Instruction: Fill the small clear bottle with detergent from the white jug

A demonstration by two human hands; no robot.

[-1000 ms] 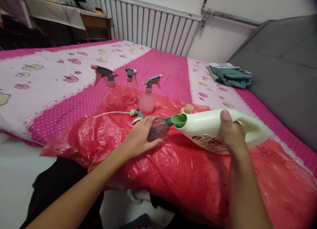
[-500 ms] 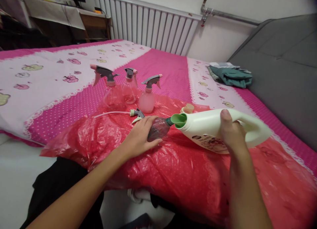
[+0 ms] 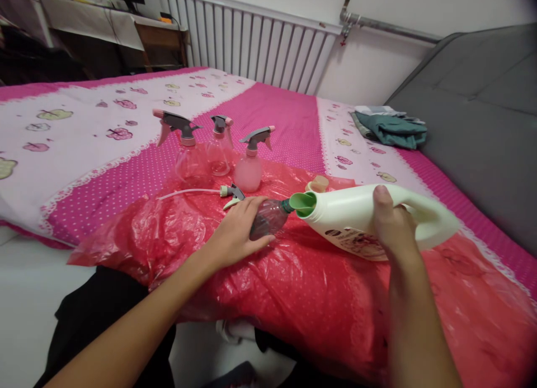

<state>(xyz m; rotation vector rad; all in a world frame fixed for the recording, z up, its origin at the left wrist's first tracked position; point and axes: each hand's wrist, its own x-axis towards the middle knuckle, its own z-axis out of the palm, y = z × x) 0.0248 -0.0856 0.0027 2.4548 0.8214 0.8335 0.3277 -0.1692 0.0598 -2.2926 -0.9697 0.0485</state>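
My left hand (image 3: pixel 241 230) is closed around a clear spray bottle (image 3: pixel 272 217) without its head, tilted with its mouth to the right. My right hand (image 3: pixel 392 223) grips a large pale green detergent jug (image 3: pixel 348 209), tipped almost level. The jug's green spout (image 3: pixel 304 204) meets the bottle's mouth; I cannot make out any liquid flowing. Just beyond my left hand lies a loose spray head (image 3: pixel 232 192) with a long thin tube (image 3: pixel 188 192). A beige cap (image 3: pixel 319 183) rests behind the jug's spout.
Several things stand on a red plastic sheet (image 3: pixel 310 298) over the bed: spray bottles with pink-grey heads, one holding cloudy liquid (image 3: pixel 248 173), two clear (image 3: pixel 191 161). Folded clothes (image 3: pixel 392 128) lie by the grey headboard (image 3: pixel 478 97). A radiator (image 3: pixel 251 41) lines the wall.
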